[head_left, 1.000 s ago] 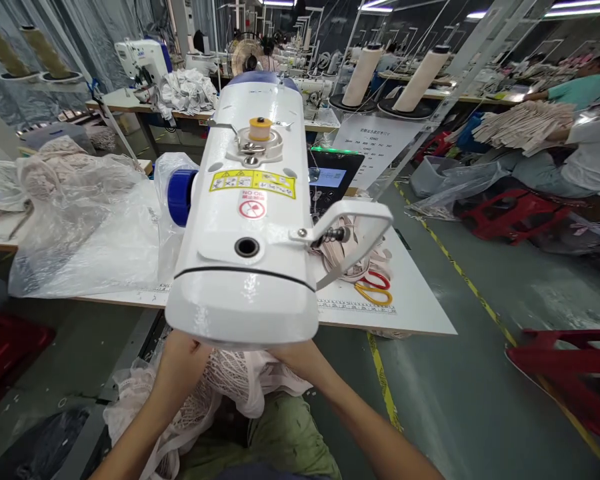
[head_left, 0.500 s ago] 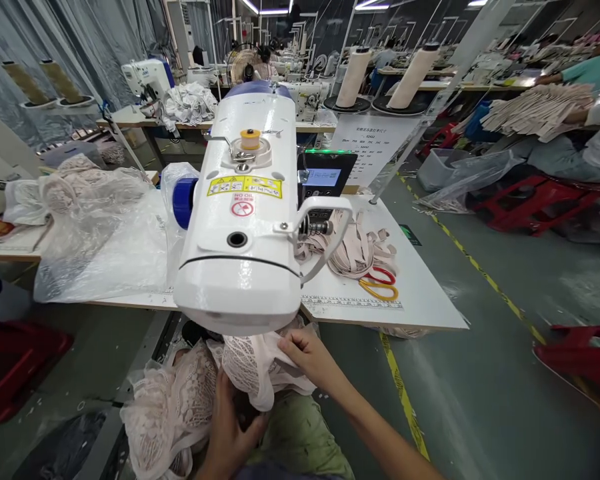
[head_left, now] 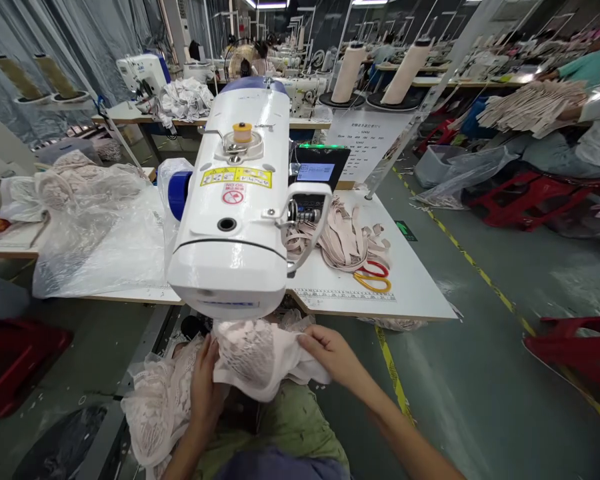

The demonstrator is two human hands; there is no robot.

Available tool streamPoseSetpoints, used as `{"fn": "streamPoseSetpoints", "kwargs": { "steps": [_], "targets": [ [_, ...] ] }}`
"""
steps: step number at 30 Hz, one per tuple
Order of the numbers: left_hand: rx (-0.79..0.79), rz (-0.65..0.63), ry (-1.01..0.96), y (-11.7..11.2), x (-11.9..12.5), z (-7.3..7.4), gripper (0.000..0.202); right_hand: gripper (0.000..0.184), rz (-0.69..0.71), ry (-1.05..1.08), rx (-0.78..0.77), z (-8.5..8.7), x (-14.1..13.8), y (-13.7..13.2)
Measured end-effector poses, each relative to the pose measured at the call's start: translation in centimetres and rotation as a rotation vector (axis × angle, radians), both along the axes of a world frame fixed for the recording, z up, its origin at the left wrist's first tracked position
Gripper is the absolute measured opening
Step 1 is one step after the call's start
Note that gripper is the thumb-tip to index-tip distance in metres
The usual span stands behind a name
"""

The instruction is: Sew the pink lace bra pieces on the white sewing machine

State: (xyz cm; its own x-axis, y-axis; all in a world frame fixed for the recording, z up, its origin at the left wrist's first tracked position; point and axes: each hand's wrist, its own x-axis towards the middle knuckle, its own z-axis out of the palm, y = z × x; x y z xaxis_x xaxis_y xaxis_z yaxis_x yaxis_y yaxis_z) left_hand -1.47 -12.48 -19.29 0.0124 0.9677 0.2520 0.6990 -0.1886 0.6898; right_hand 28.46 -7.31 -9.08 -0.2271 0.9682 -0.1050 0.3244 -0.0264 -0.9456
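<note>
A pale pink lace garment (head_left: 253,357) lies in my lap just below the head of a white sewing machine (head_left: 233,213). My left hand (head_left: 205,383) grips the garment's left edge, fingers closed over the lace. My right hand (head_left: 333,353) pinches its right edge. More lace pieces (head_left: 153,407) hang in a heap to the left of my knee. The machine's needle area is hidden under its head.
The white table (head_left: 410,293) carries pink elastic strips (head_left: 345,240), red and yellow scissors (head_left: 375,277), a control panel (head_left: 317,173) and plastic bags of lace (head_left: 90,220). Red stools (head_left: 575,353) stand on the right. Another person in a white top (head_left: 590,133) works at the far right.
My left hand has moved up from my lap to the garment's left edge. The garment has come out from under the machine head and is spread between both hands.
</note>
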Motion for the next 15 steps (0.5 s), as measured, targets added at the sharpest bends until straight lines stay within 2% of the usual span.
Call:
{"fn": "streamPoseSetpoints", "kwargs": {
  "steps": [2,4,6,8,9,11,13,15],
  "targets": [
    [0.159,0.035,0.098,0.7,0.2,0.9,0.058,0.047,-0.082,-0.194,0.010,-1.1,3.3,0.0],
    [0.209,-0.007,0.201,0.9,1.6,0.7,0.051,0.046,-0.133,-0.465,0.004,-2.7,6.8,0.0],
    [0.110,-0.165,0.267,0.5,3.7,-0.3,0.052,0.041,-0.147,-0.671,-0.021,-4.4,9.4,-0.1],
    [-0.012,-0.315,0.289,-0.3,5.4,-1.6,0.052,0.030,-0.172,-0.768,-0.016,-5.9,10.4,-0.3],
    [-0.046,-0.340,0.280,-0.7,5.6,-2.0,0.051,0.028,-0.187,-0.786,0.004,-6.7,10.1,-0.3],
    [-0.096,-0.283,0.222,-1.4,4.7,-2.3,0.045,0.036,-0.176,-0.775,0.093,-8.1,8.1,-0.2],
    [-0.157,-0.139,0.162,-1.9,1.8,-1.9,0.035,0.048,-0.091,-0.697,0.222,-9.6,4.6,0.1],
    [-0.234,0.045,0.158,-2.6,-2.5,-0.9,0.026,0.055,0.018,-0.623,0.336,-11.1,0.7,0.5]
  ]
}}
